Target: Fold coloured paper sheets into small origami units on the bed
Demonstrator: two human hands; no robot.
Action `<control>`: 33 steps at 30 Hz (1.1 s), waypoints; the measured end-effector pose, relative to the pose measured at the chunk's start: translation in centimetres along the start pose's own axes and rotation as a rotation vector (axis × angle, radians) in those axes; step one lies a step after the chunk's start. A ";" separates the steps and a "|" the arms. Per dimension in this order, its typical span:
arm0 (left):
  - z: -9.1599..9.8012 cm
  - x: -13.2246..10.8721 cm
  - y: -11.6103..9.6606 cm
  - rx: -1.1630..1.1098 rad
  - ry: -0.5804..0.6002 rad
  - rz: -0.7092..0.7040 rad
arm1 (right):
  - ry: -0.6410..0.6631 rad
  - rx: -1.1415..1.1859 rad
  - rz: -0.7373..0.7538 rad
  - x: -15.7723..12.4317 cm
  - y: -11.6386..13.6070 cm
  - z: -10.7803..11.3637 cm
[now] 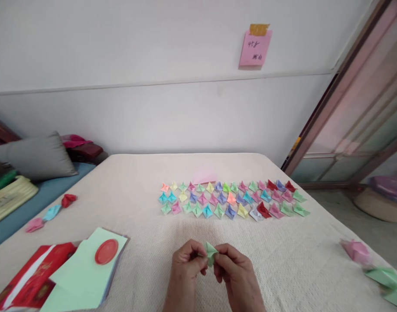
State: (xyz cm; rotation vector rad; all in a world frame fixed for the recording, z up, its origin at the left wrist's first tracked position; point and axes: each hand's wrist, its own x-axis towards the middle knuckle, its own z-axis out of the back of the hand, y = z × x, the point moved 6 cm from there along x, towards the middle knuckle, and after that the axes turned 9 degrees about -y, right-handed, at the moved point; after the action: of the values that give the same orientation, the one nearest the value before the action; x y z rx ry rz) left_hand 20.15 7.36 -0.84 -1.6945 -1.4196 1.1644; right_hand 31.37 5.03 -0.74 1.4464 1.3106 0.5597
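Note:
A small folded piece of light green paper (pixel 210 252) is held up between both hands at the front of the table. My left hand (pixel 189 262) pinches its left edge between thumb and fingers. From the other side, my right hand (pixel 232 266) grips its right edge the same way. Beyond the hands, several rows of small folded paper boats (pixel 219 211) in many colours stand on the cream tablecloth (pixel 143 173). Parts of the green paper are hidden by my fingertips.
At left lie green paper sheets (pixel 84 277), a red round lid (pixel 106 251) and a red packet (pixel 39 268). Folded paper pieces (pixel 52 212) lie near the left edge. A pink folded piece (pixel 357 251) and green ones (pixel 388 279) sit at right. A pink note (pixel 255 47) is taped to the wall.

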 end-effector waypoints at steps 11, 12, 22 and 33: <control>-0.4 -0.2 -0.3 0.053 0.067 -0.014 | 0.043 -0.030 0.124 0.0 1.2 0.4; -0.4 -0.2 -0.3 0.051 0.078 -0.007 | 0.037 -0.036 0.129 0.0 1.3 0.5; -0.8 -0.3 0.0 0.034 0.100 -0.004 | -0.054 0.014 0.082 0.1 0.6 1.1; -0.7 -0.6 -0.8 -0.048 0.087 0.036 | 0.030 -0.087 0.182 -0.2 1.9 1.3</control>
State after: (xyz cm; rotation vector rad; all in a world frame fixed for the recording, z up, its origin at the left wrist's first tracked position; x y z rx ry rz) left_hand 20.40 6.99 0.31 -1.7891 -1.3785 1.0702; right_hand 33.19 4.66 0.62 1.4987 1.1699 0.7522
